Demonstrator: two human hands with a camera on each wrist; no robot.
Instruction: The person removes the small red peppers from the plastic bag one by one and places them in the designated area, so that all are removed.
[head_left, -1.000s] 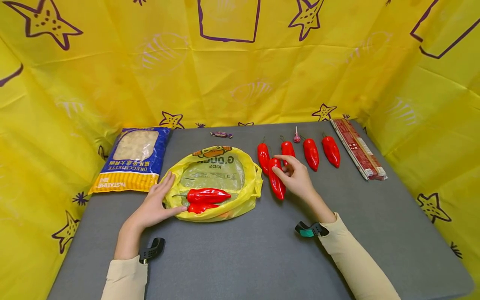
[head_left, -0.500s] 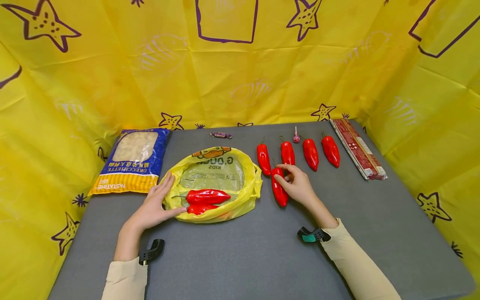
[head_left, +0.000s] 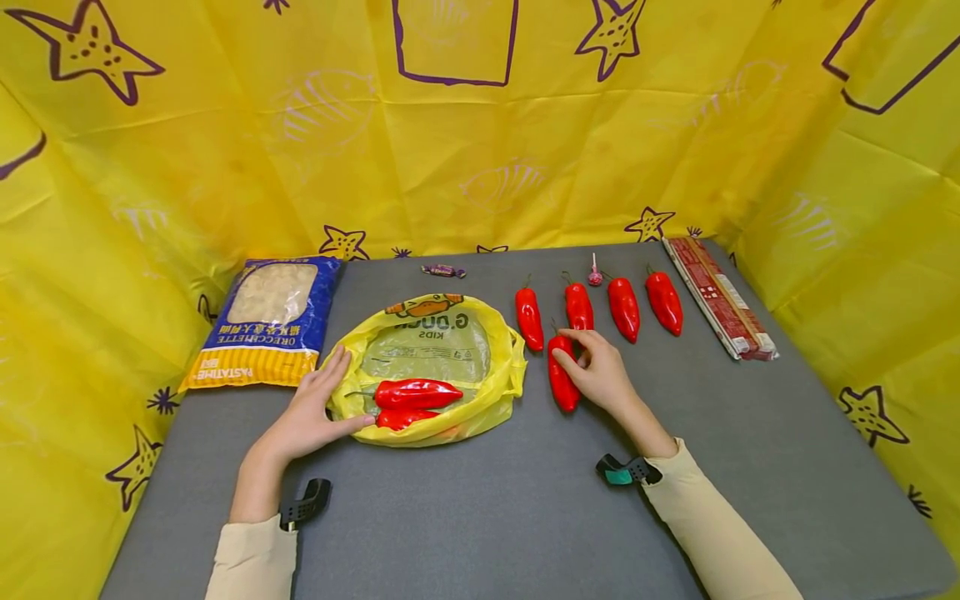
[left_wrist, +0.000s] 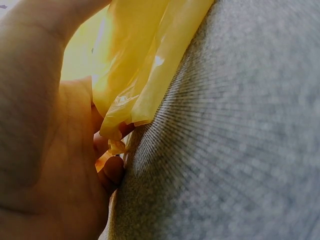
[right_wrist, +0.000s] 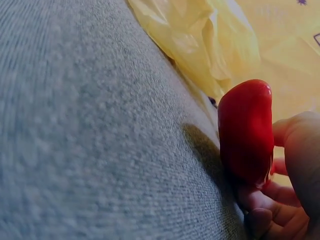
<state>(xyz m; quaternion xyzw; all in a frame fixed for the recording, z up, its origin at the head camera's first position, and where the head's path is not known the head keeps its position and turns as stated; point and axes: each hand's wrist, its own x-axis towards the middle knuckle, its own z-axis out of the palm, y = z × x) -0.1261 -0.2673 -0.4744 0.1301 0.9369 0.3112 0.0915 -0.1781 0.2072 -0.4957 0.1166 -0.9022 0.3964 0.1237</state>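
Note:
A yellow plastic bag [head_left: 502, 400] lies with its mouth spread wide. Two red peppers [head_left: 418, 393] are inside it, toward its near side. My left hand [head_left: 311, 417] holds the bag's left end, thumb at the near rim and fingers along the outer side; yellow plastic [left_wrist: 132, 60] shows inside the grasp in the left wrist view. Right of the bag, my right hand [head_left: 596, 371] grips another red pepper [head_left: 562, 379] near its stem end between thumb and fingers. In the right wrist view that pepper [right_wrist: 246, 132] casts a shadow on the grey tabletop.
Several red peppers [head_left: 624, 310] lie in a row behind my right hand, a lollipop [head_left: 595, 273] among their stems. A wrapped candy [head_left: 443, 271] is behind the bag. A pasta packet [head_left: 266, 321] sits left, and a long red packet [head_left: 718, 298] right. Yellow cloth [head_left: 480, 167] walls the table.
My right hand has brought its pepper nearer to me and slightly right, away from the row. During the last half second it barely moves. The left hand keeps its place on the bag.

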